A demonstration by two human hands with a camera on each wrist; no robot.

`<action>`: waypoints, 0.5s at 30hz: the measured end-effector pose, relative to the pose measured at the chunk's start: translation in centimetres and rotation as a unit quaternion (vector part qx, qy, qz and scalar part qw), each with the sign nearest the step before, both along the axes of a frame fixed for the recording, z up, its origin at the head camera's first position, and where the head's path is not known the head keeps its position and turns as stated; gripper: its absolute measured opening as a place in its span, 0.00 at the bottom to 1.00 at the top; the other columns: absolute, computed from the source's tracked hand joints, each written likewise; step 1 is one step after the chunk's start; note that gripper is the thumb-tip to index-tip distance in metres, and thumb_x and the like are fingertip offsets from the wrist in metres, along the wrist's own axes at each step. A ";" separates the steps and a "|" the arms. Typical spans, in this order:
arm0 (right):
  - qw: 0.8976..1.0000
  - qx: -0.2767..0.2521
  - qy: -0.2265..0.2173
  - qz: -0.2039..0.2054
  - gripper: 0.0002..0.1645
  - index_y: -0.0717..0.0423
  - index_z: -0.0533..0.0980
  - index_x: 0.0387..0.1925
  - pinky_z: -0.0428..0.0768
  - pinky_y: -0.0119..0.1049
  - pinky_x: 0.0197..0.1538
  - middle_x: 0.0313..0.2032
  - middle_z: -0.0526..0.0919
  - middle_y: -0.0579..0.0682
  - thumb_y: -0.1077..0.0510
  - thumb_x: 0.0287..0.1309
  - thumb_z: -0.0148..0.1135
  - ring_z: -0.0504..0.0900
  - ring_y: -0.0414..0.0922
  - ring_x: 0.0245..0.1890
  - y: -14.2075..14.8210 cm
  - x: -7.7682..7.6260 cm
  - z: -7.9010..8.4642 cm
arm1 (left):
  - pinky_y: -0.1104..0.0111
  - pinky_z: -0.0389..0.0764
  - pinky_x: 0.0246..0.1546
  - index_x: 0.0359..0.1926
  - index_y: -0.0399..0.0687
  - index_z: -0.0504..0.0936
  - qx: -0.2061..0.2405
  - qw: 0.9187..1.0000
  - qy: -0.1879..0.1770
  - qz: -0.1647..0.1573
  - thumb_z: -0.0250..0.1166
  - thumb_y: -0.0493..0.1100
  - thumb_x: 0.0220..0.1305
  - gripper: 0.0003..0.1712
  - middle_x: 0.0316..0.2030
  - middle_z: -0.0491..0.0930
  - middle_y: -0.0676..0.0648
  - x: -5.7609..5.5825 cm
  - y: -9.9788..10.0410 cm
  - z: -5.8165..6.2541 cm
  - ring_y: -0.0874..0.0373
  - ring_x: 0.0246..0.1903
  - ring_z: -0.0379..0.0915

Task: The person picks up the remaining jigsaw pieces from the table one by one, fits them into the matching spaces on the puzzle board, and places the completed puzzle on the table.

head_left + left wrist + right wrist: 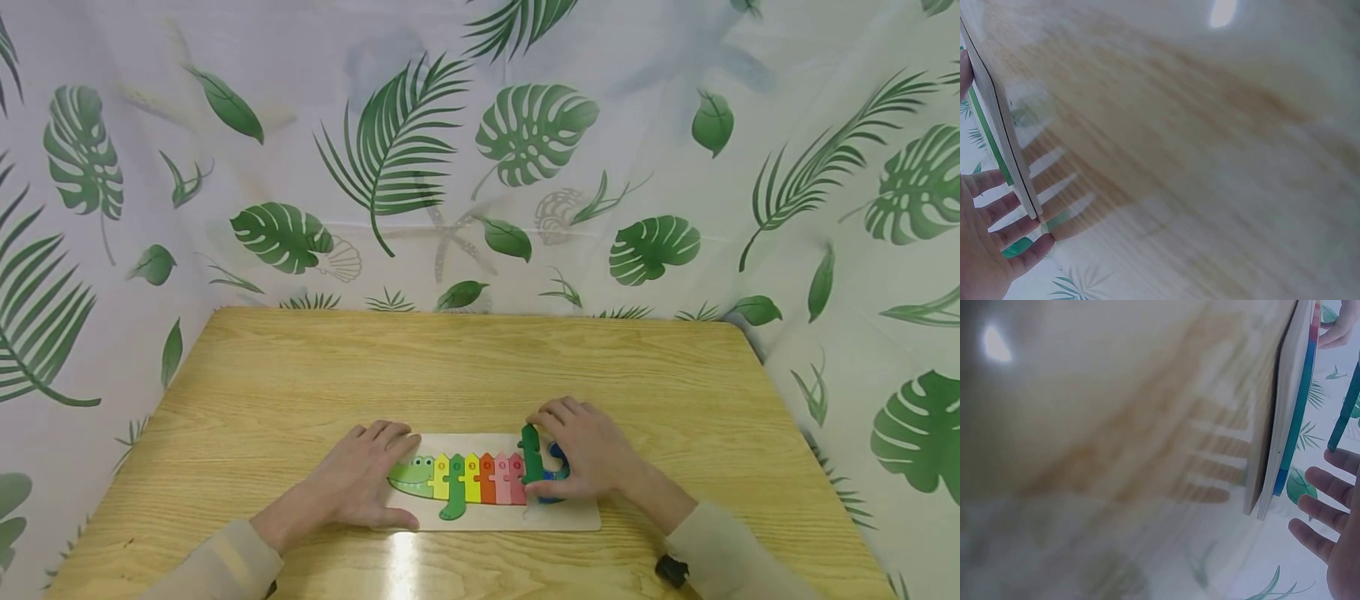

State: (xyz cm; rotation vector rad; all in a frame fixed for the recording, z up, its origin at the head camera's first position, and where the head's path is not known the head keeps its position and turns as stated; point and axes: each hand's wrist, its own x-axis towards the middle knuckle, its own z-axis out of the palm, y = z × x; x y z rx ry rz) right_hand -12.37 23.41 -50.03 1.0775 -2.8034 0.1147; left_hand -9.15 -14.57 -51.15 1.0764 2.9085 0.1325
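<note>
A wooden crocodile number puzzle lies on the table, its pale board [495, 521] long side towards me. In the head view my left hand [360, 479] rests around the board's left end, fingers extended, by the light-green crocodile head [412, 477]. Between thumb and index finger, my right hand [588, 446] pinches a dark-green puzzle piece [532, 454]. The right wrist view shows this green piece [1345, 409] raised above the board, the other fingers spread. A blue tail piece [558, 487] lies partly hidden under the right hand.
Yellow, green, orange and pink numbered pieces [487, 479] sit joined in a row along the board. The wooden table [465, 367] reaches back to a leaf-patterned cloth [450, 208]. A small black object [671, 571] shows at the right sleeve.
</note>
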 end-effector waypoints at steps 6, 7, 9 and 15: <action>1.000 0.002 -0.002 0.002 0.54 0.45 0.78 0.62 0.85 0.47 0.57 0.57 0.83 0.47 0.13 0.46 0.63 0.80 0.47 0.57 0.1 0.3 -0.1 | 0.49 0.79 0.63 0.75 0.50 0.71 -0.001 1.000 -0.005 0.001 0.59 0.90 0.49 0.65 0.71 0.74 0.43 -0.1 0.0 0.1 0.44 0.69 0.72; 1.000 0.003 -0.002 0.003 0.54 0.45 0.78 0.62 0.85 0.46 0.57 0.57 0.83 0.47 0.13 0.46 0.63 0.80 0.47 0.57 0.1 0.3 -0.1 | 0.49 0.79 0.63 0.75 0.50 0.71 0.000 1.000 -0.005 0.001 0.59 0.90 0.49 0.66 0.71 0.74 0.43 -0.1 -0.1 0.1 0.44 0.69 0.72; 1.000 0.005 -0.003 0.006 0.53 0.44 0.78 0.62 0.85 0.46 0.56 0.56 0.83 0.47 0.12 0.48 0.62 0.80 0.47 0.56 0.1 0.4 -0.1 | 0.49 0.79 0.63 0.75 0.50 0.71 0.000 1.000 -0.005 0.000 0.59 0.90 0.49 0.66 0.71 0.74 0.43 -0.1 -0.1 0.1 0.44 0.69 0.72; 1.000 0.005 -0.022 0.022 0.53 0.44 0.77 0.64 0.85 0.47 0.57 0.57 0.81 0.47 0.12 0.51 0.59 0.78 0.46 0.57 0.2 0.8 0.0 | 0.49 0.79 0.63 0.75 0.50 0.71 0.000 1.000 -0.006 -0.001 0.59 0.90 0.49 0.65 0.71 0.74 0.43 -0.2 -0.1 0.1 0.44 0.69 0.72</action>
